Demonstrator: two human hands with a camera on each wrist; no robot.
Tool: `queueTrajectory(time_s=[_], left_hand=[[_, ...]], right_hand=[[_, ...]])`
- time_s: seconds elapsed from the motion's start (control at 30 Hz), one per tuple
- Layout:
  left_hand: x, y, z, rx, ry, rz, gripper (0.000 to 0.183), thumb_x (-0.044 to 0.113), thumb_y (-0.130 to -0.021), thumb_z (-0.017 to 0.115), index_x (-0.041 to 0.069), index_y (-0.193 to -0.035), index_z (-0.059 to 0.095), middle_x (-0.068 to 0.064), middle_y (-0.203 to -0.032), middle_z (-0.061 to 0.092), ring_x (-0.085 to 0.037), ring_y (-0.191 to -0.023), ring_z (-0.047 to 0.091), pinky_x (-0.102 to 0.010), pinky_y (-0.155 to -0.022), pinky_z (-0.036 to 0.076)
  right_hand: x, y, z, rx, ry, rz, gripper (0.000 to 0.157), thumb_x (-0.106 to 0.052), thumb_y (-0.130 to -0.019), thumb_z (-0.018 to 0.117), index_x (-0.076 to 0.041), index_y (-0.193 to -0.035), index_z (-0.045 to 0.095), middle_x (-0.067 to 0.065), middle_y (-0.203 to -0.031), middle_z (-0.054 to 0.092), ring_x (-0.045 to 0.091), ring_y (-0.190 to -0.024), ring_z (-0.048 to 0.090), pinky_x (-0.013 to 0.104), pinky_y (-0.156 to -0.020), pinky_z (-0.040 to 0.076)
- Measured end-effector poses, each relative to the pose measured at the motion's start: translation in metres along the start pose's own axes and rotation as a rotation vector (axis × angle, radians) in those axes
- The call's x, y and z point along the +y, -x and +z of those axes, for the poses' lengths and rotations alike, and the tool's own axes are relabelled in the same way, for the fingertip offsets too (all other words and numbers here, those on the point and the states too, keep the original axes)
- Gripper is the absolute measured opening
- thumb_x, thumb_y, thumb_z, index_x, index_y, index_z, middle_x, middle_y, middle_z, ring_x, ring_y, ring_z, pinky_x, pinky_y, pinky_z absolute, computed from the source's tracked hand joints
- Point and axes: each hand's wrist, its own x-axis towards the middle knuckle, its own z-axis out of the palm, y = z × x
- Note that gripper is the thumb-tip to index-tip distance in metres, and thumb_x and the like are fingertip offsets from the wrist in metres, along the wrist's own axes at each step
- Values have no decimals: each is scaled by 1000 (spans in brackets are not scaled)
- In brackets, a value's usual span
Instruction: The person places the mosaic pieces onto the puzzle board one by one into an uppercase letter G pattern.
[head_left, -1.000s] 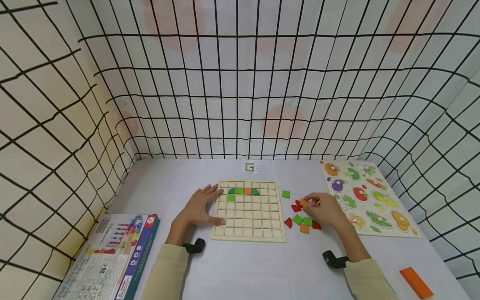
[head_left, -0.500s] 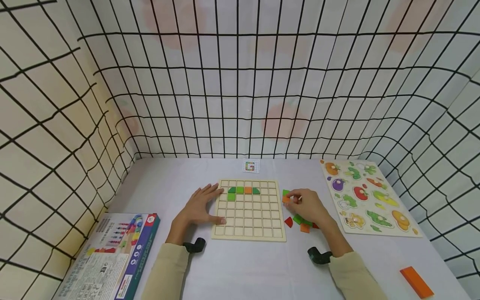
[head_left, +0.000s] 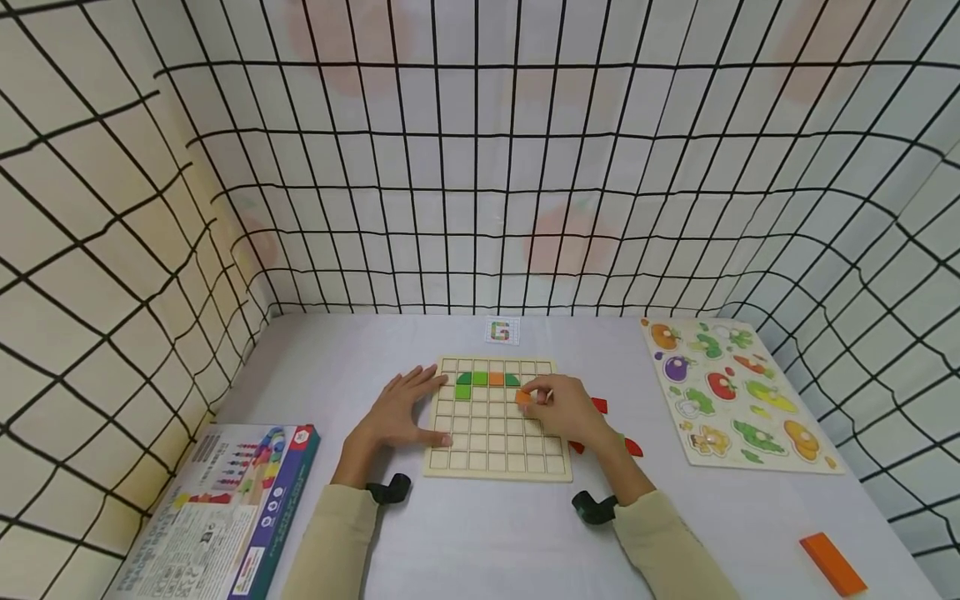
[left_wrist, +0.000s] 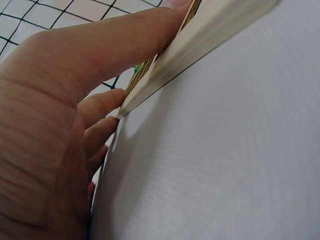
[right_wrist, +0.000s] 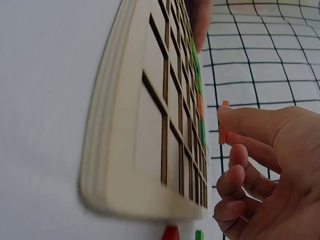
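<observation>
A wooden grid board lies in the middle of the table. My left hand is spread at its left side, the thumb over the board's face and the other fingers along the edge. Thumb and index finger of my right hand pinch an orange square tile, held above the board's upper right part; in the right wrist view this orange tile is seen edge-on, clear of the grid. Set in the grid are green squares, an orange square and dark green rounded corner pieces.
Red pieces lie right of the board, partly behind my right arm. A small card with a patterned G is behind the board. A vegetable puzzle board is at the right, an orange block nearer, a box at left.
My right hand has carried the orange tile leftward from the loose pieces to above the board. The left hand has stayed in place on the board's edge.
</observation>
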Motion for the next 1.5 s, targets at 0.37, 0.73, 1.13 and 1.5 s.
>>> queueTrajectory(time_s=[0.37, 0.73, 1.13, 1.5], left_hand=[[2, 0, -3, -2, 3, -8, 108, 66, -70, 82, 22, -160, 40, -4, -172, 26, -30, -161, 17, -58, -130, 12], [0, 0, -2, -4, -1, -8, 108, 67, -70, 82, 23, -160, 41, -3, -172, 26, -30, -161, 17, -58, -130, 11], [-3, -3, 0, -1, -5, -2, 107, 67, -71, 82, 25, -160, 40, -2, -172, 26, -30, -161, 16, -58, -130, 11], [-3, -2, 0, 8, -1, 4, 106, 65, -70, 83, 24, -159, 41, -3, -171, 27, -30, -161, 18, -57, -130, 11]], right_hand=[[-19, -19, 30, -36, -16, -81, 23, -23, -89, 82, -15, -110, 80, -2, -74, 59, 12, -63, 48, 22, -54, 37], [-40, -26, 55, -74, 1, -104, 23, -25, -91, 80, -17, -112, 79, -3, -78, 59, 10, -65, 49, 23, -57, 39], [-47, -32, 67, -72, 88, -115, 26, -28, -89, 82, -18, -114, 80, -4, -74, 56, 8, -61, 47, 21, -52, 35], [-46, -32, 69, -71, 108, -95, 24, -29, -89, 81, -19, -111, 80, -4, -76, 57, 11, -66, 49, 24, -55, 39]])
